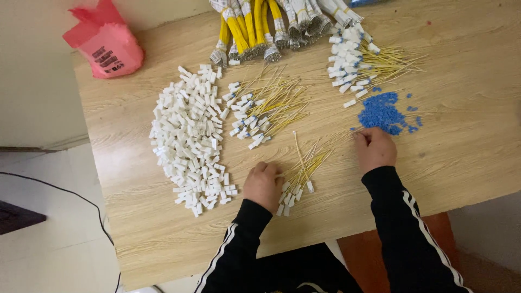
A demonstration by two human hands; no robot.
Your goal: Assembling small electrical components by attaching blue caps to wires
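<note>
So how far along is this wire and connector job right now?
Done, apparently: two piles of capped yellow wires and. In hand: the left hand rests on a small wire bunch; the right hand touches the blue pieces. Left: a big heap of white connectors and bundled wires.

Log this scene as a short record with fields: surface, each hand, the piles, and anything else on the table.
surface: wooden table
left hand: rests on the table, at a small bunch of yellow wires with white ends
right hand: fingertips at the edge of the blue beads
white caps: big loose pile, left of centre
capped wires, middle: heap beside the white caps
capped wires, far: heap above the blue beads
bundles: tied yellow and white cables at the far edge
bag: pink plastic, far left corner
</note>
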